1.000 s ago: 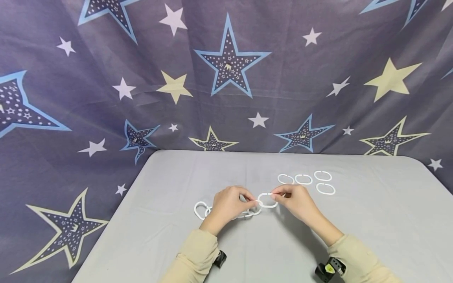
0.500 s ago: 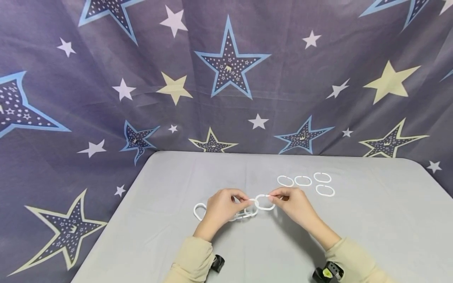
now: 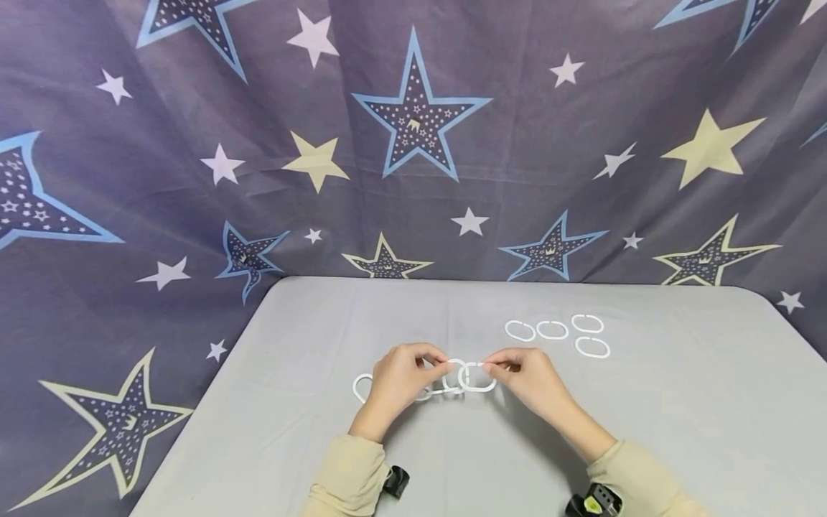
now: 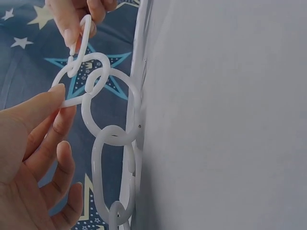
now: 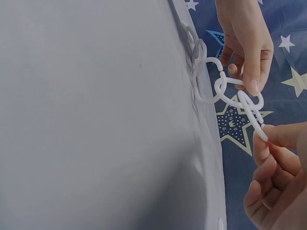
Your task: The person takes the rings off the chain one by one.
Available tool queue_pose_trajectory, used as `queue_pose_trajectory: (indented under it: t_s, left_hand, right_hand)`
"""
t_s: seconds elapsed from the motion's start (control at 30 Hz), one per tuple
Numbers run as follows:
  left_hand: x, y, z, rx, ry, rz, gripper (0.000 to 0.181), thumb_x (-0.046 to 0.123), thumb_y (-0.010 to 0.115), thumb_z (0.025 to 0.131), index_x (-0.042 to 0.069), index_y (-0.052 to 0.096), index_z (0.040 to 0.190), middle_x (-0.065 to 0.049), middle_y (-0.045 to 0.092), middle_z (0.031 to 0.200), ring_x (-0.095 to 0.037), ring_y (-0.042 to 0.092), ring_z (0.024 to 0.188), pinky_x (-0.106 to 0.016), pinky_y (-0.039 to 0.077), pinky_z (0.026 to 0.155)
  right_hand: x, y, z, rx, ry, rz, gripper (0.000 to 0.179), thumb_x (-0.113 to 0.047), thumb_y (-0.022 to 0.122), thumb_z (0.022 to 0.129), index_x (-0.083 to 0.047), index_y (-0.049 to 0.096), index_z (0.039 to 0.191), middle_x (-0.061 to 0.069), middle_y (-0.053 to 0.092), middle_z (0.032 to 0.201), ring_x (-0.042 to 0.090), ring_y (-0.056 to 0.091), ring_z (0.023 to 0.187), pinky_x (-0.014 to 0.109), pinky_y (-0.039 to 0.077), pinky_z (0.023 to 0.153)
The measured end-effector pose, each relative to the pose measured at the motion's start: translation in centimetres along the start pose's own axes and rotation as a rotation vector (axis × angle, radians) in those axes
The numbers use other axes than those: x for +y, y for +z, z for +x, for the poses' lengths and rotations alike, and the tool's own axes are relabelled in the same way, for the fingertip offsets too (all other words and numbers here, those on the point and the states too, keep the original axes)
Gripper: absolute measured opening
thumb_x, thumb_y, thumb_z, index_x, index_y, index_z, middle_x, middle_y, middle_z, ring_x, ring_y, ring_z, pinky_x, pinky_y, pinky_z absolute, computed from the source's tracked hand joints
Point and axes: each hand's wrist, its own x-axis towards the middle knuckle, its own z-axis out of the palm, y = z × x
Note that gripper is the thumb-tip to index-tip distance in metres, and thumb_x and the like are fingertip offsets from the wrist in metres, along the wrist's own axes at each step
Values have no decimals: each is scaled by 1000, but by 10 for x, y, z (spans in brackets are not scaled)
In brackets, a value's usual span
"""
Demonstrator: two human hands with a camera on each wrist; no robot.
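My left hand [image 3: 402,377] pinches the end link of a white plastic chain between thumb and fingertips. That end link [image 4: 103,60] loops through another chain link [image 4: 136,103], with more links hanging below in the left wrist view. Thumb and forefinger of my right hand [image 3: 531,375] pinch a single white oval link [image 3: 479,390] by its right end. In the head view its left side crosses the end link; both wrist views show the two threaded through each other. Part of the chain is hidden behind my left hand, and a curved link [image 3: 362,388] shows to its left.
Several loose white oval links, one of them a link [image 3: 592,347] nearest the front, lie toward the back right of the grey-covered table [image 3: 678,402]. A star-patterned curtain [image 3: 517,143] hangs behind the table's far edge.
Both hands have shifted a little left. The right hand's link has come left and slightly down, overlapping the end link more, and more of that end link now shows beside the left fingertips.
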Motion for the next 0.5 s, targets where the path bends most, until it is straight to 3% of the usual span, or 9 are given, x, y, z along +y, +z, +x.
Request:
queue_pose_trajectory:
  t_s: [0.5]
  left_hand:
    - [2, -1, -1, 16, 16, -2, 8, 41, 80, 82, 33, 77, 83, 22, 59, 67, -2, 51, 60, -27, 40, 56]
  right_hand:
    - [-2, 8, -5, -24, 87, 55, 9, -11, 72, 88, -5, 78, 91, 5, 75, 89, 15, 68, 83, 32, 52, 78]
